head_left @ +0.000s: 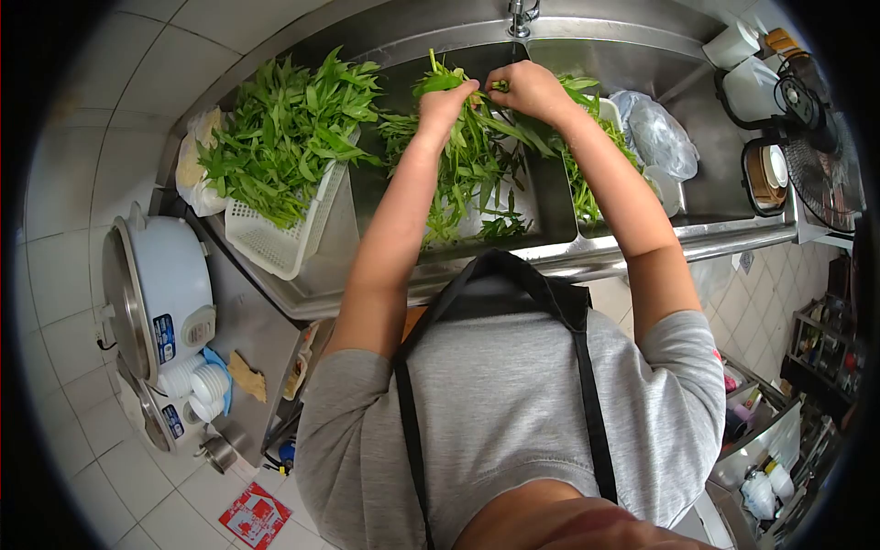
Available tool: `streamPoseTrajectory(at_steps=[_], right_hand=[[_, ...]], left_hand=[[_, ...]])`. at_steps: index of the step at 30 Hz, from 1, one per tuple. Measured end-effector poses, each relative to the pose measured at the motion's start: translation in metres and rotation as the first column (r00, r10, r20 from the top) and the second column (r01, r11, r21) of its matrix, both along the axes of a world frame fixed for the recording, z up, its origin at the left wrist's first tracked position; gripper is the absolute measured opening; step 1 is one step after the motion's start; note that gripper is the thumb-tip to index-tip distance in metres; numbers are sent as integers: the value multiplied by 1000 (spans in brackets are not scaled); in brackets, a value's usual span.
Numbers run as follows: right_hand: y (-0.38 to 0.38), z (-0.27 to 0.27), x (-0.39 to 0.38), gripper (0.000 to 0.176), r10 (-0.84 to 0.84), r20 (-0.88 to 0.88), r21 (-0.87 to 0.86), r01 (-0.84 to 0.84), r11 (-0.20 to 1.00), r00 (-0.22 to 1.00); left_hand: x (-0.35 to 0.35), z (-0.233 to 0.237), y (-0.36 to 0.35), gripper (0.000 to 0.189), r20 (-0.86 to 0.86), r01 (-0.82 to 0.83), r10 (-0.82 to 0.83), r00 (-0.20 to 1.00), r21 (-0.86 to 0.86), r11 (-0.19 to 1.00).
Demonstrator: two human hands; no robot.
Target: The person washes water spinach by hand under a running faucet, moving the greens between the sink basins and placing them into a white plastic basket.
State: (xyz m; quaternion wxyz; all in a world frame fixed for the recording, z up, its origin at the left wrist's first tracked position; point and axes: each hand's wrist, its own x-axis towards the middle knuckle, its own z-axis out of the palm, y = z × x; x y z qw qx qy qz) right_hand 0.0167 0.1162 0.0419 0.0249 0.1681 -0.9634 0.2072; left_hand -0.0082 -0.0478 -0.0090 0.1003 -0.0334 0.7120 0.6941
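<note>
Fig. 1. Bunch of leafy greens (pixel 467 160), held over the middle sink basin (pixel 553 206), its stems hanging down toward more greens lying in the basin. As I read the head view from my remote station, the left hand (pixel 446 99) is closed around the top of the bunch. The right hand (pixel 530 87), just beside it, is pinched on a stem end. The two hands are near each other but not touching, below the tap (pixel 521 16).

Left of the basin, a white basket (pixel 275 243) sits tilted against the sink rim, heaped with a pile of greens (pixel 284 137). To the right, a further lot of greens (pixel 587 179) sits by a clear plastic bag (pixel 660 137). Further out are a rice cooker (pixel 160 289) and stacked white bowls (pixel 197 380) on the steel table (pixel 247 325) at left, and a fan (pixel 820 165) at far right.

Risks, in my judgement: the left hand's hold gathers only the top of the bunch, so loose outer stems could slip free and mix with those below. A sharp pull by the right hand could snap a stem short or drag others out with it. The tilted, top-heavy basket could slide or shed leaves if an elbow knocks it
</note>
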Motion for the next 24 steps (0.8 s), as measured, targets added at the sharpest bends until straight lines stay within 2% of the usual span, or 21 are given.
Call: streamPoseTrajectory(at_steps=[2,8,11,13,14,15,17,18,19,21,23,24], right_hand=[[-3,-2,0,26,40,24,-115,-37,993,999],[-4,-6,-3,37,20,82,-9,-20,1000,996],[6,4,3,40,-16,163,-43,23,999,986],[30,-13,-2,36,-8,99,-110,19,994,995],[47,-19,-5,32,13,145,-339,37,940,989],[60,-22,-5,28,45,184,-548,64,834,982],[80,7,11,15,-5,353,-634,243,734,935],[90,8,14,11,27,388,-721,285,631,921],[100,12,15,11,46,385,-737,277,617,922],[113,19,20,12,1,388,-683,287,672,922],[120,20,23,14,-8,355,-686,266,677,935],[124,20,25,16,-10,318,-693,240,680,948]], left_hand=[[-1,-5,0,21,-21,-16,15,1000,-31,999],[9,5,2,18,-67,-84,84,994,-3,996],[7,5,-4,18,-64,-118,124,990,93,989],[4,6,-9,18,-55,-120,127,990,104,987],[1,8,-10,18,-48,-123,130,990,115,986],[-1,8,-10,19,-40,-127,133,990,127,984],[4,26,5,23,-27,-32,36,999,134,990],[2,28,17,22,-42,44,-40,998,90,995],[1,32,31,22,-52,120,-117,992,45,992],[5,40,67,26,-96,284,-272,958,144,948],[10,45,100,30,-224,454,-408,885,221,863],[5,36,115,28,-309,458,-414,856,82,885]])
